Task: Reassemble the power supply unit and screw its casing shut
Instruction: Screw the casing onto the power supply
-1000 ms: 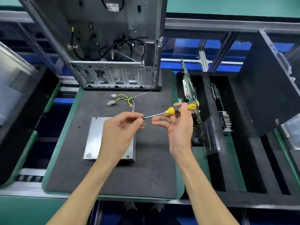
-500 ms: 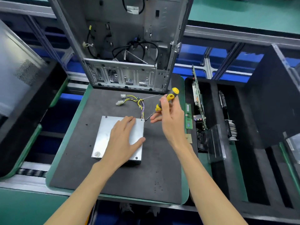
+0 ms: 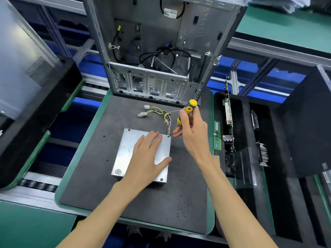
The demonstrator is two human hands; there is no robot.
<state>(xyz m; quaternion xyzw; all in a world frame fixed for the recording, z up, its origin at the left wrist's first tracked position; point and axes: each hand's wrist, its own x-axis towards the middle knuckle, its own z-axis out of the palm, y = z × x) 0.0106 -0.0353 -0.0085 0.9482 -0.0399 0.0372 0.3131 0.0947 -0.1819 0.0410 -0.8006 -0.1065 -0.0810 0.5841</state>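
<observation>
Standing at the far edge of the counter (image 3: 86, 176), an open computer case (image 3: 161, 51) towers over our work, its loose black cables showing inside. Along the counter's right edge runs a black foam tray (image 3: 286, 203) with circuit boards slotted upright in it, and at the left edge leans a grey side panel (image 3: 23, 68). A dark mat (image 3: 161, 203) covers the counter's middle, and on it lies the power supply unit (image 3: 129, 151), a flat silver box with its wire bundle (image 3: 161, 113) trailing from the far right corner toward the case. Our left hand (image 3: 148, 158) rests flat on the unit's lid, fingers straight and spread, thumb out toward the right edge. Our right hand (image 3: 193, 133) curls round the yellow screwdriver (image 3: 188, 110), which stands nearly upright with its tip at the unit's far right corner, where we can make out a small dark screw (image 3: 168, 136).
</observation>
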